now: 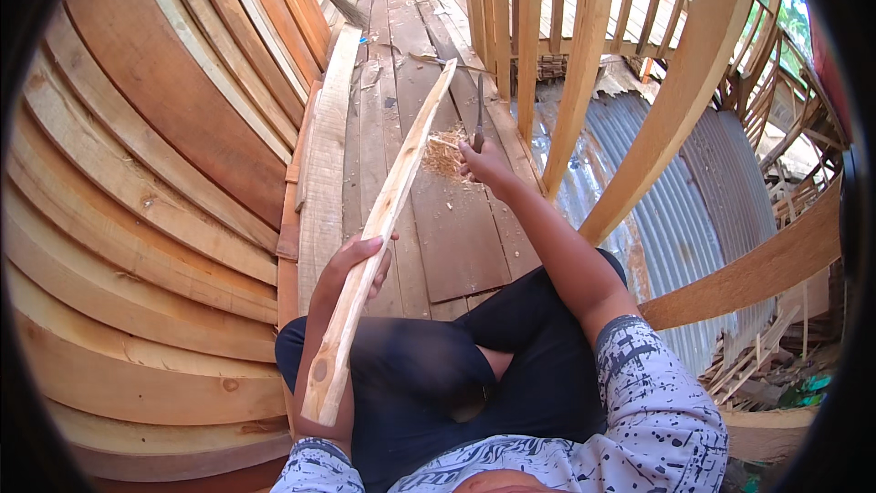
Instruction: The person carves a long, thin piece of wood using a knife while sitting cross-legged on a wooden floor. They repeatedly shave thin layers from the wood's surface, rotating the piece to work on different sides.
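A long, pale strip of wood (388,192) with a dark knot near its lower end slants from above my left thigh up toward the far floor. My left hand (358,265) is closed around its lower half, thumb across the top face. To the right of the strip, my right hand (484,162) grips the handle of a knife (479,110), its narrow dark blade pointing up and away. The blade stands apart from the wood. Wood shavings (444,157) lie in a heap on the floorboards between the strip and my right hand.
A plank wall (155,173) rises close on my left, with a loose board (326,146) along its foot. Wooden railing posts (584,46) stand on my right, above corrugated metal sheets (639,192). A broom (338,0) lies farther along the plank floor (456,237).
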A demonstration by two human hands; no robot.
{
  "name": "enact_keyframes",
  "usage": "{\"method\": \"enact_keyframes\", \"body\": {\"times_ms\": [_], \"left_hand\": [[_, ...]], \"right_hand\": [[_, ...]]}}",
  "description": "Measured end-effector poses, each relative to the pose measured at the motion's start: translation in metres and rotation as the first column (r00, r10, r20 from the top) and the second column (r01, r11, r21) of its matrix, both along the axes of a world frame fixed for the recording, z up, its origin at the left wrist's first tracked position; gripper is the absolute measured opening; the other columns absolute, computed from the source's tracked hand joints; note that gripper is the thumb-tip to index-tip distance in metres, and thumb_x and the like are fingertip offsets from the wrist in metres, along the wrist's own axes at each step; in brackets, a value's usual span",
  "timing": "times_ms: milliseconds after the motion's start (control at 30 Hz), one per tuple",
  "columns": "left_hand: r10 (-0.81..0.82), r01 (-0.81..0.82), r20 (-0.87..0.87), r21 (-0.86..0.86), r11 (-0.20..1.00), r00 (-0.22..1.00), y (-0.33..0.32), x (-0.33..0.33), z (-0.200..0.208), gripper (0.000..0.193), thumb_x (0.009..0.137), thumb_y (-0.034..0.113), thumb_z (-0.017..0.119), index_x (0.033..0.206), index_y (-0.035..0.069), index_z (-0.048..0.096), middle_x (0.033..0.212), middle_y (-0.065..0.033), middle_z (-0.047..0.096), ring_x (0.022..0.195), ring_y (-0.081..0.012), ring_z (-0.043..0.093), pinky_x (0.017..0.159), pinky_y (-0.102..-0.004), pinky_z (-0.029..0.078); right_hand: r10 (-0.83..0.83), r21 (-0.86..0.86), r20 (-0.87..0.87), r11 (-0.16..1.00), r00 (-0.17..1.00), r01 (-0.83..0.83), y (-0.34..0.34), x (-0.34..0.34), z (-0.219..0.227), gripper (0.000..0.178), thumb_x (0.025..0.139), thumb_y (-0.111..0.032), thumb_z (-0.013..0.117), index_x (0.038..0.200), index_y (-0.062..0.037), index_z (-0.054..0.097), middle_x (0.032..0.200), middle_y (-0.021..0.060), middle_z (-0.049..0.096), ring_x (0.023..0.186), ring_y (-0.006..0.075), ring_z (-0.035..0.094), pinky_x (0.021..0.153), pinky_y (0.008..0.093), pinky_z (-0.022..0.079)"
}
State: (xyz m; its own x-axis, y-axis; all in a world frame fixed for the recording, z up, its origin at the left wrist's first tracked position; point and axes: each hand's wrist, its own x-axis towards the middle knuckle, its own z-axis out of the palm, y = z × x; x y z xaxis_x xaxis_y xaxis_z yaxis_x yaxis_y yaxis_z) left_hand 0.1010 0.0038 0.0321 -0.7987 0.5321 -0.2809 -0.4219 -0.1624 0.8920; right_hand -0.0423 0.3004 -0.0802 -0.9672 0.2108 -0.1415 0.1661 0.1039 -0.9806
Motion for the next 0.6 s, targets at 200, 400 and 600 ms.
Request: {"method": "enact_keyframes", "body": {"times_ms": [200,400,600], "left_hand": [[0.045,-0.053,0.049,0.176,0.983,0.998,0.01,-0.047,-0.03,0.038,0.101,0.031,0.053,0.118,-0.003,0.052,0.063,-0.0005,0.05,0.041,-0.0041,0.05,0.035,-0.0143,0.04],[0.305,-0.39,0.37,0.182,0.903,0.878,-0.011,-0.051,-0.047,0.037,0.102,0.029,0.052,0.118,-0.004,0.052,0.07,-0.0067,0.059,0.054,-0.0105,0.065,0.049,-0.0148,0.058],[0.142,-0.181,0.275,0.121,0.976,0.951,-0.036,-0.004,-0.018,0.048,0.103,0.035,0.046,0.134,-0.002,0.046,0.099,-0.0138,0.064,0.066,-0.0192,0.071,0.052,-0.0247,0.063]], "right_hand": [[0.077,0.205,-0.045,0.977,0.996,-0.066,0.005,0.024,0.028,0.03,0.101,-0.033,0.056,0.105,-0.003,0.052,0.079,0.0026,0.055,0.065,0.0105,0.056,0.056,0.0279,0.046],[0.261,0.304,-0.085,0.926,0.962,-0.224,-0.01,0.056,0.054,0.032,0.094,-0.026,0.066,0.111,-0.0013,0.054,0.084,0.006,0.06,0.072,0.0143,0.059,0.062,0.0322,0.048],[0.287,0.438,-0.185,0.88,0.94,-0.183,0.009,0.039,0.021,0.033,0.092,-0.025,0.07,0.109,-0.0025,0.053,0.087,0.0067,0.062,0.07,0.014,0.06,0.062,0.0318,0.049]]}}
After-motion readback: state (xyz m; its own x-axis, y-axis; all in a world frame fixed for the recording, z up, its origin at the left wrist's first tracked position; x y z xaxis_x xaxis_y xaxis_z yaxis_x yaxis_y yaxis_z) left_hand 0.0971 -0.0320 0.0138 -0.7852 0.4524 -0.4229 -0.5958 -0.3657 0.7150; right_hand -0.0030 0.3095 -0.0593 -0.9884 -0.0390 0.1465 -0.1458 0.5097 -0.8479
